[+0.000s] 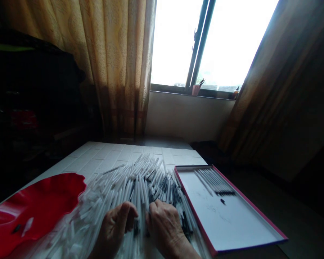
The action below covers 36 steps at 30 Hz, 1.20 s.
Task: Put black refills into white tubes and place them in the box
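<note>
A large heap of slim, whitish pen-like tubes [124, 187], some with dark ends, spreads in front of me. My left hand [117, 223] is over the near part of the heap, its fingers curled in and its thumb towards the fingertips. Close beside it on the right, my right hand [166, 225] is closed with its back up and its fingertips hidden. Whatever either hand grips is blurred or covered. To the right, a shallow pink-edged box lid [243, 223] holds a neat row of pens [214, 181] with black ends, plus a small black piece [223, 201].
At the left stands a red wavy-rimmed bowl [51, 201] with a dark piece and a pale piece inside. The white brick-patterned tabletop [97, 154] reaches back towards curtains [118, 64] and a bright window. A pink cup [196, 90] is on the sill. Dark furniture lies left.
</note>
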Each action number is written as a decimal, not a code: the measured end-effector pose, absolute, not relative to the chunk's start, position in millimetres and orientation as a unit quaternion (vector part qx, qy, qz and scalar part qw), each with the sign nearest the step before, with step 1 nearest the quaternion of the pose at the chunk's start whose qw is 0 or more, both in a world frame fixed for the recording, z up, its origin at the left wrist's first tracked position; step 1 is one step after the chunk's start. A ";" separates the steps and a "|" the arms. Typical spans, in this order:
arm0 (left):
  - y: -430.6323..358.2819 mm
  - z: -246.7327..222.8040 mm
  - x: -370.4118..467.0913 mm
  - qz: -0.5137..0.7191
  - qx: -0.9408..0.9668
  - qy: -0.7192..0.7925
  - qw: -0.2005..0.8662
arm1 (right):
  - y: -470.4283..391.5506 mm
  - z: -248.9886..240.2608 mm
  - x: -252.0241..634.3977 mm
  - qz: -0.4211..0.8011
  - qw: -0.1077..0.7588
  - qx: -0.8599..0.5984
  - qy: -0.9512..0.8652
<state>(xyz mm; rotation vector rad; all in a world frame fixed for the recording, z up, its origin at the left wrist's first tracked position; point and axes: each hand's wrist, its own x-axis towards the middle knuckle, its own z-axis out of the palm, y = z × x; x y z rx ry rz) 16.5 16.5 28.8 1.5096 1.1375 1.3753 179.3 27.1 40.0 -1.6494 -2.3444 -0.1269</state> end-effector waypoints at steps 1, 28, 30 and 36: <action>16.3 28.5 16.9 0.541 0.603 0.444 0.383 | 27.1 40.9 180.6 -0.044 0.138 -0.574 -0.806; 11.0 27.0 31.0 0.435 0.825 0.352 -0.072 | 4.9 69.3 262.5 0.127 0.129 -0.600 -0.779; 11.3 25.5 30.5 0.435 0.827 0.348 -0.073 | 1.9 62.4 258.2 0.103 0.056 -0.622 -0.774; 11.6 24.6 30.2 0.426 0.834 0.347 -0.056 | 1.3 46.1 244.4 0.068 0.017 -0.643 -0.763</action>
